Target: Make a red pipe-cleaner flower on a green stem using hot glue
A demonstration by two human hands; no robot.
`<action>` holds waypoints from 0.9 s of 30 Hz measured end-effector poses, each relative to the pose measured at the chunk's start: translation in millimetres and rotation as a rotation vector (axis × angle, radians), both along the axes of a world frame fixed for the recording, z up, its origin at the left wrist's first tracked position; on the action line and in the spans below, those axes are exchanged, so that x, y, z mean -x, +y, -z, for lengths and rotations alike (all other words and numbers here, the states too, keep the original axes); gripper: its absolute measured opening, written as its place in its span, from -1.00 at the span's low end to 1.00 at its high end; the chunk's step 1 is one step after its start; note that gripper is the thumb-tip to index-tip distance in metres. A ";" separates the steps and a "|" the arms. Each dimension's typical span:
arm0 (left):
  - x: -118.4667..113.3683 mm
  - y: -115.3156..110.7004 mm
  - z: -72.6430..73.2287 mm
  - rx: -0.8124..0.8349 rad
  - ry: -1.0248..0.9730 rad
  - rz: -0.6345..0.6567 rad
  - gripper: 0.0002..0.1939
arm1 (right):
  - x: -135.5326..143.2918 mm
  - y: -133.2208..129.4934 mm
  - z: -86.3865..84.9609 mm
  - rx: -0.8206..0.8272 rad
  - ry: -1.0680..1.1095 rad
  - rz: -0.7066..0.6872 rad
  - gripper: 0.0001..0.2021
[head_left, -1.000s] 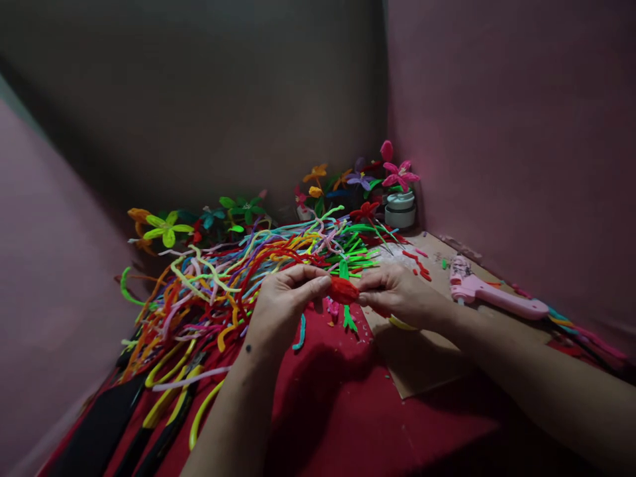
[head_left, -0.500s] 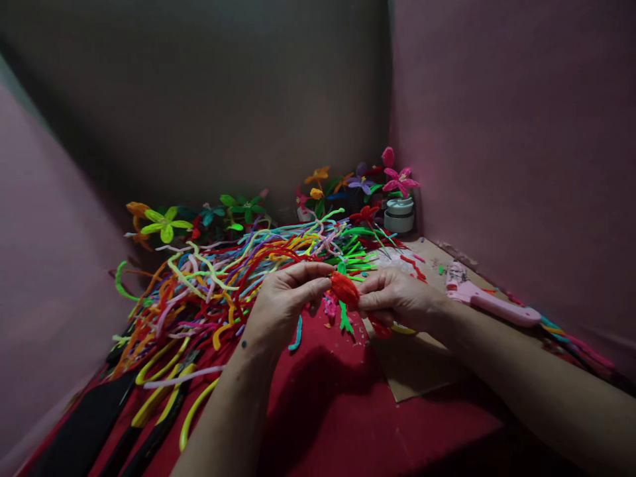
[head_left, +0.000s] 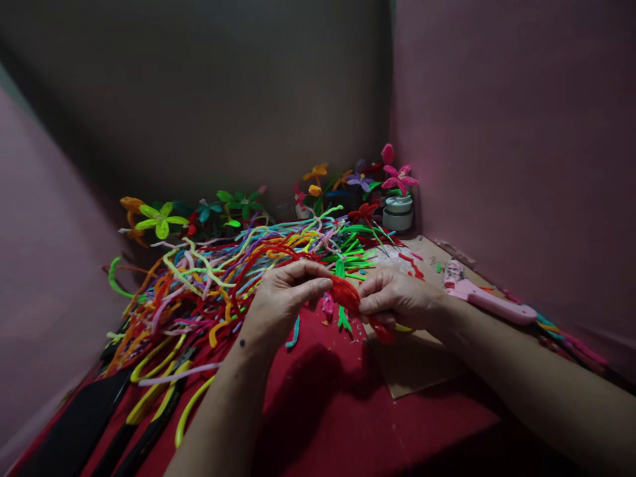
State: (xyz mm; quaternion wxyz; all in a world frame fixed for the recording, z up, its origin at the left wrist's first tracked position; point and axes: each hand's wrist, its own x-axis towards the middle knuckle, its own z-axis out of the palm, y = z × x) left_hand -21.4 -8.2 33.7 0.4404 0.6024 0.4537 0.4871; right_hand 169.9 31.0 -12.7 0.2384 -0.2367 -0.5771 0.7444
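Between my two hands is a red pipe-cleaner petal piece point(head_left: 344, 293), a fuzzy looped shape held above the table. My left hand point(head_left: 293, 291) pinches its left end between thumb and fingers. The right end is pinched by my right hand point(head_left: 390, 296), and more red fuzzy loops point(head_left: 382, 330) hang below those fingers. Just behind the red piece lies a green pipe-cleaner piece point(head_left: 344, 318) with a frayed-looking lower end. A small pink piece point(head_left: 327, 305) sits beside it, and a short teal pipe cleaner point(head_left: 294, 332) rests near my left wrist.
A big heap of coloured pipe cleaners point(head_left: 199, 285) spreads behind and left of my hands. Yellow-handled pliers point(head_left: 161, 397) lie at the left. A pink glue gun point(head_left: 489, 301) rests on cardboard point(head_left: 415, 371) at the right. Finished pipe-cleaner flowers point(head_left: 161, 220) stand along the back wall.
Both hands keep their pinch on the red piece and have barely moved. The whole view has shifted slightly.
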 end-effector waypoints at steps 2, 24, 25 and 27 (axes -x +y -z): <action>-0.2 0.5 0.5 -0.012 0.001 -0.008 -0.93 | 0.3 0.2 0.0 0.015 -0.002 -0.004 -0.88; 1.3 4.2 3.7 0.022 -0.007 -0.030 -0.92 | 1.0 0.4 4.1 -0.039 -0.001 -0.004 -0.78; 1.6 4.7 4.0 0.029 -0.008 -0.043 -0.92 | 1.4 -0.4 3.8 -0.091 -0.010 0.014 -0.76; 2.4 6.0 5.0 0.039 -0.006 -0.061 -0.91 | 2.0 -2.8 1.1 -0.201 -0.049 0.050 -0.73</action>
